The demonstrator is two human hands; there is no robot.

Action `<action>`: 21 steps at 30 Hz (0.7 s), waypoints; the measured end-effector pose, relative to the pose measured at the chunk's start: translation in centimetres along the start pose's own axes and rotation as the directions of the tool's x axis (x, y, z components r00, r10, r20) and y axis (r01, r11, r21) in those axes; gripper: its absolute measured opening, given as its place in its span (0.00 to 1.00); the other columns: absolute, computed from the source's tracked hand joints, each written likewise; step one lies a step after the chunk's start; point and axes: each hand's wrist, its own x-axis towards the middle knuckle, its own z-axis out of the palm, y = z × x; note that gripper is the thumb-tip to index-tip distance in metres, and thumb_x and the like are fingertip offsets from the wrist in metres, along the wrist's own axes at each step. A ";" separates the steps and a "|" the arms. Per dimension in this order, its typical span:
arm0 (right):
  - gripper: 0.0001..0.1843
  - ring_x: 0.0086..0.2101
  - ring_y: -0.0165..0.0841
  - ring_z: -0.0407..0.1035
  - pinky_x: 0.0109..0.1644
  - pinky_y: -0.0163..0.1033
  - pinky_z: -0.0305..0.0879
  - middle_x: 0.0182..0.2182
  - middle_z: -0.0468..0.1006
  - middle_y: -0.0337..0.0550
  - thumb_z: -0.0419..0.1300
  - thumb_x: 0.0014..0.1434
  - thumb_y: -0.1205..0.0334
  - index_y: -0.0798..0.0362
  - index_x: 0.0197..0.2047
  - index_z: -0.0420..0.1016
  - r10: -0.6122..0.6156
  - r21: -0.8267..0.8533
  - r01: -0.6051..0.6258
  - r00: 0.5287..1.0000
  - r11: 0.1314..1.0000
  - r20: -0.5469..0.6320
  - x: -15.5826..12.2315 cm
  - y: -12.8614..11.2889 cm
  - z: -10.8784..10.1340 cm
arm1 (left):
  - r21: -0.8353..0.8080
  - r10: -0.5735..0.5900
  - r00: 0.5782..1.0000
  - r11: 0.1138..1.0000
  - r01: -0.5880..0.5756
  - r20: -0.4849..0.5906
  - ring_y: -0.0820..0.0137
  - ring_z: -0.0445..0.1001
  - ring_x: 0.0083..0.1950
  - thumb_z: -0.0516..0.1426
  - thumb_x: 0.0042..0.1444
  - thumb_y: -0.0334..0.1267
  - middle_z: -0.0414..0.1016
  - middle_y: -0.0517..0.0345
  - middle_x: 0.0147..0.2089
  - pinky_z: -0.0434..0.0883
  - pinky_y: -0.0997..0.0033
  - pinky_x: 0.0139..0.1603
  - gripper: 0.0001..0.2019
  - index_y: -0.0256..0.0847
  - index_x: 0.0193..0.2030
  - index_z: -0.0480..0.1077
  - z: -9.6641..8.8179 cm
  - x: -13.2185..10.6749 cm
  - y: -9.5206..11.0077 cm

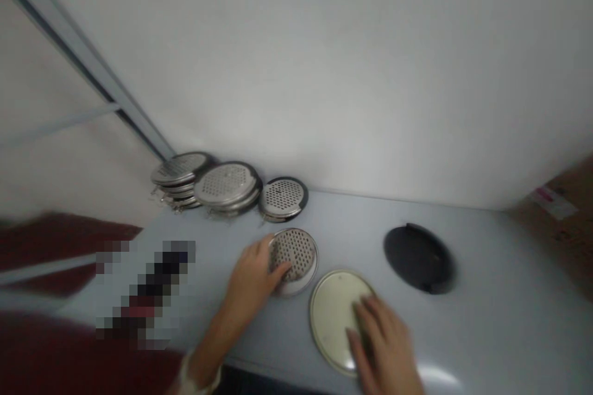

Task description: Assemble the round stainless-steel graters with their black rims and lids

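Observation:
My left hand [257, 271] is closed on the left edge of a round perforated metal disc [296, 250], its thumb lying over the holes. A smooth pale rim or layer shows below the holed part. Nearer to me and to the right lies a pale yellowish round disc [331, 315] with a raised rim. On the right side of that disc rests my right hand [386, 339], thumb and fingers apart and slightly bent. Part of the pale disc is hidden under this hand, and both hands are a little blurred.
By the wall stand stacks of perforated round discs with dark rims [227, 185], and a lower pile [283, 196] beside them. A black round tray-like piece [417, 258] lies right on the grey table [500, 321]. A cardboard box [565, 216] stands far right; a pixelated patch covers the left.

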 end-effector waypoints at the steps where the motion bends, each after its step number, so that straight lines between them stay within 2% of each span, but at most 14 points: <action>1: 0.21 0.56 0.49 0.69 0.55 0.55 0.68 0.57 0.75 0.54 0.56 0.68 0.51 0.51 0.60 0.69 -0.011 -0.018 0.011 1.000 1.000 -0.003 0.0 0.0 0.0 | 0.024 0.008 1.000 1.000 -0.008 0.004 0.47 0.72 0.57 0.64 0.53 0.46 0.75 0.40 0.55 0.67 0.46 0.61 0.32 0.35 0.63 0.66 0.1 0.2 -0.1; 5: 0.19 0.55 0.48 0.70 0.56 0.53 0.66 0.56 0.76 0.54 0.54 0.70 0.52 0.52 0.58 0.70 -0.039 -0.049 0.038 0.999 0.998 -0.014 0.1 -0.3 -0.4 | -0.074 -0.024 0.999 0.997 0.026 0.024 0.52 0.73 0.54 0.66 0.47 0.47 0.73 0.44 0.54 0.70 0.52 0.58 0.42 0.35 0.68 0.60 0.3 1.1 -1.0; 8: 0.19 0.55 0.47 0.69 0.55 0.52 0.66 0.56 0.76 0.54 0.53 0.70 0.52 0.52 0.58 0.70 -0.040 -0.059 0.039 0.999 0.998 -0.010 0.1 -0.4 -0.6 | -0.212 -0.106 0.991 0.970 0.121 0.078 0.58 0.75 0.44 0.67 0.43 0.51 0.73 0.51 0.46 0.73 0.57 0.48 0.45 0.33 0.67 0.60 0.4 1.7 -1.8; 11: 0.19 0.55 0.47 0.69 0.55 0.52 0.65 0.55 0.76 0.54 0.53 0.70 0.52 0.52 0.58 0.70 -0.037 -0.052 0.037 0.999 0.998 -0.009 0.2 -0.4 -0.6 | -0.396 -0.141 0.975 0.896 0.199 0.171 0.64 0.73 0.34 0.61 0.49 0.55 0.71 0.60 0.34 0.72 0.62 0.38 0.39 0.31 0.62 0.64 0.5 1.8 -2.2; 14: 0.19 0.55 0.47 0.69 0.56 0.52 0.64 0.55 0.76 0.54 0.53 0.70 0.52 0.52 0.57 0.70 -0.036 -0.048 0.036 0.999 0.998 0.002 0.3 -0.3 -0.6 | -0.506 -0.132 0.968 0.832 0.225 0.214 0.66 0.73 0.32 0.60 0.50 0.55 0.70 0.63 0.29 0.71 0.65 0.36 0.32 0.33 0.56 0.67 0.4 1.8 -2.3; 18: 0.17 0.54 0.47 0.70 0.55 0.53 0.62 0.54 0.77 0.53 0.53 0.70 0.53 0.51 0.57 0.71 -0.027 -0.063 0.026 1.000 0.998 -0.016 0.5 -0.2 -0.6 | -0.551 -0.154 0.962 0.794 0.258 0.227 0.65 0.75 0.33 0.61 0.48 0.51 0.72 0.63 0.30 0.71 0.66 0.37 0.28 0.37 0.53 0.66 -0.1 1.7 -2.4; 21: 0.17 0.53 0.48 0.70 0.55 0.55 0.61 0.53 0.78 0.53 0.53 0.70 0.53 0.51 0.56 0.71 -0.013 -0.071 0.010 0.999 0.997 -0.036 0.4 0.0 -0.5 | -0.480 -0.151 0.965 0.845 0.238 0.213 0.66 0.74 0.31 0.58 0.49 0.49 0.74 0.62 0.30 0.69 0.67 0.34 0.24 0.38 0.51 0.67 -0.4 1.5 -2.4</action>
